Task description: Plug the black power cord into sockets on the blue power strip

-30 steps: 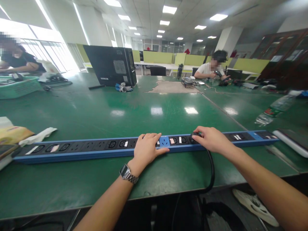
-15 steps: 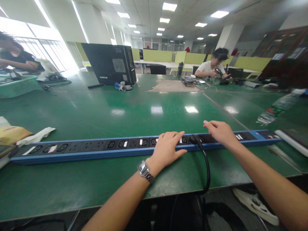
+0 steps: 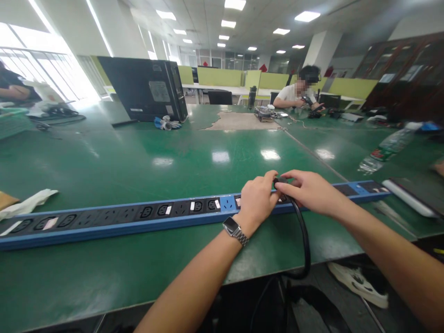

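Note:
A long blue and black power strip [image 3: 138, 224] lies across the table with rows of sockets facing up. Over its right half, a black power plug [image 3: 281, 180] is pinched between my two hands, partly covered by the fingers. My left hand [image 3: 257, 196], with a watch [image 3: 233, 227] on the wrist, has its fingertips against the plug's left side. From the right, the thumb and fingers of my right hand [image 3: 310, 189] close round the plug. A thick black cable [image 3: 305, 240] curves down from it past the table edge. Whether its pins sit in a socket is hidden.
On the green table [image 3: 138, 157] stand a black computer tower [image 3: 149, 90] and a plastic bottle [image 3: 388, 145]. Gloves [image 3: 167, 122] lie beside the tower. Across the table, a person [image 3: 298, 95] handles a dark object. A shoe [image 3: 359, 283] shows below the table edge.
My left hand has slid right along the strip to the plug. My right hand has come left and down onto it. The view has shifted right.

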A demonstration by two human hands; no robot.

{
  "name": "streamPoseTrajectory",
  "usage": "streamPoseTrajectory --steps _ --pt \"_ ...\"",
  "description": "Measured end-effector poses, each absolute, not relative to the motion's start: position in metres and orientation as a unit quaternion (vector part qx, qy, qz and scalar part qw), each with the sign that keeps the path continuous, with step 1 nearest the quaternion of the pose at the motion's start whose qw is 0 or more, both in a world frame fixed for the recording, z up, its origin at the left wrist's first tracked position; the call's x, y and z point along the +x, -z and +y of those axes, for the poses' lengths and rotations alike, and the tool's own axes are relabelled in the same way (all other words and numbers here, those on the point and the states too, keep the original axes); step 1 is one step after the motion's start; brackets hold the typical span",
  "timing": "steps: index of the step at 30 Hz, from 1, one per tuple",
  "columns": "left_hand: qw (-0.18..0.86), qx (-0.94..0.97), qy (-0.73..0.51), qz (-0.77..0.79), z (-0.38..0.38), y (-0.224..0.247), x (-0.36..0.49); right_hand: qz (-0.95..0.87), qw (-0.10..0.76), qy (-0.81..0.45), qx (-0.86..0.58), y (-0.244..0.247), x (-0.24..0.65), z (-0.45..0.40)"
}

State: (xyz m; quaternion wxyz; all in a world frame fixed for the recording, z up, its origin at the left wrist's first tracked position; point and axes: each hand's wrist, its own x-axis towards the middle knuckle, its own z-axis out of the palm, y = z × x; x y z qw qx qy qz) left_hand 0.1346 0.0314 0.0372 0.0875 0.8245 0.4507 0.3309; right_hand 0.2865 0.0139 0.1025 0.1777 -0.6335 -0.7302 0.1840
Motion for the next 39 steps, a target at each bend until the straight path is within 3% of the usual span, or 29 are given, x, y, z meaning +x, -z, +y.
streamPoseTrajectory --steps 4,11,21,26,34,39 --pt "0.077 0.846 -0.287 0.443 0.031 -0.042 0.122 -0.713 0.144 -0.075 -0.682 -0.101 0.335 0.018" --pt "0.005 0.824 -0.232 0.516 0.014 -0.027 0.042 -0.656 0.094 -0.104 -0.742 -0.077 0.433 0.029" --pt "-0.016 0.822 -0.261 0.506 0.005 -0.007 0.016 -0.697 0.049 0.006 -0.715 -0.059 0.436 0.034" --pt "-0.019 0.819 -0.269 0.506 0.004 -0.006 0.016 -0.694 0.029 -0.015 -0.719 -0.052 0.442 0.031" --pt "-0.031 0.821 -0.257 0.51 0.003 -0.006 0.018 -0.704 -0.062 0.057 -0.705 -0.052 0.419 0.035" --pt "-0.03 0.82 -0.254 0.512 0.002 -0.007 0.018 -0.659 0.015 0.036 -0.751 -0.087 0.412 0.037"
